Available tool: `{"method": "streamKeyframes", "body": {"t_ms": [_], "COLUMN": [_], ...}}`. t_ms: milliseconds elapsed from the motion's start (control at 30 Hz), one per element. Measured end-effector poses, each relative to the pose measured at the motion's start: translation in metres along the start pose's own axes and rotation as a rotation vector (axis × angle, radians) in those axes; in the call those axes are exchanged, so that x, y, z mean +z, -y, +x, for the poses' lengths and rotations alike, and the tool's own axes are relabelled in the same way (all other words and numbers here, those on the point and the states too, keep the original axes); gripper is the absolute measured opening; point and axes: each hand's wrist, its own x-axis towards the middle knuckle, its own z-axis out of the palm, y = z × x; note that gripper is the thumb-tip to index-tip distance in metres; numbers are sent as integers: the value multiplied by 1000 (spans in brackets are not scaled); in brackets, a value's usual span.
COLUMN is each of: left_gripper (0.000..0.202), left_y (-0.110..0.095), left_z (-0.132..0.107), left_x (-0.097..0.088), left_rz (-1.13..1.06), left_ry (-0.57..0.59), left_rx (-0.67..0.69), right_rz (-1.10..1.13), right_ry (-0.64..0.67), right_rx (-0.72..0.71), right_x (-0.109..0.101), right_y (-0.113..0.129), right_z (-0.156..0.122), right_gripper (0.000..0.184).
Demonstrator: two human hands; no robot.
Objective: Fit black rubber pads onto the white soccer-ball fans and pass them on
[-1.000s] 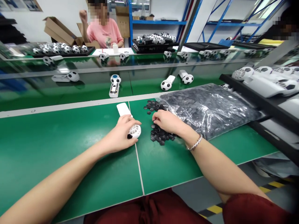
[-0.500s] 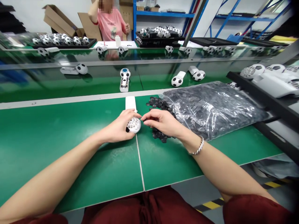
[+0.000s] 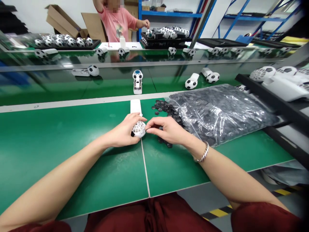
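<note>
A white hand-held fan with a football-shaped head lies on the green bench, handle pointing away from me. My left hand is wrapped round its round head and holds it down. My right hand is pinched on a small black piece, pressed against the right side of the fan head. Behind my right hand lies a heap of loose black pieces, spilling from a clear plastic bag full of them.
A conveyor belt behind the bench carries several football fans. A black tray rack with white fans juts in at the right. Across the belt a person in a pink shirt reaches toward a tray.
My right hand left the heap of black pieces and came left to the fan head with a piece pinched in it. The fans on the belt have drifted right.
</note>
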Motion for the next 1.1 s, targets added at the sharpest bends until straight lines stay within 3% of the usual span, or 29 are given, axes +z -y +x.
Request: {"method": "streamKeyframes", "body": {"t_ms": [200, 333, 567, 767, 1000, 1100], "left_gripper": [55, 57, 44, 42, 45, 47], "left_y": [0, -1, -6, -6, -8, -9], "left_z": [1, 2, 2, 2, 2, 2], "left_x": [0, 2, 6, 10, 12, 11], "left_rz": [-42, -73, -77, -103, -135, -135], "left_ry": [-5, -39, -89, -148, -141, -139], "left_rx": [-48, -80, -89, -108, -121, -122], "right_rz": [83, 24, 24, 52, -410, -459], "right_ry": [24, -3, -70, -65, 86, 125], "right_rx": [70, 24, 15, 143, 355, 376], "right_x": [6, 14, 19, 18, -10, -13], "right_y": [-5, -9, -11, -14, -15, -19], "right_z": [1, 2, 4, 9, 1, 0], "right_gripper": [5, 4, 8, 16, 22, 13]}}
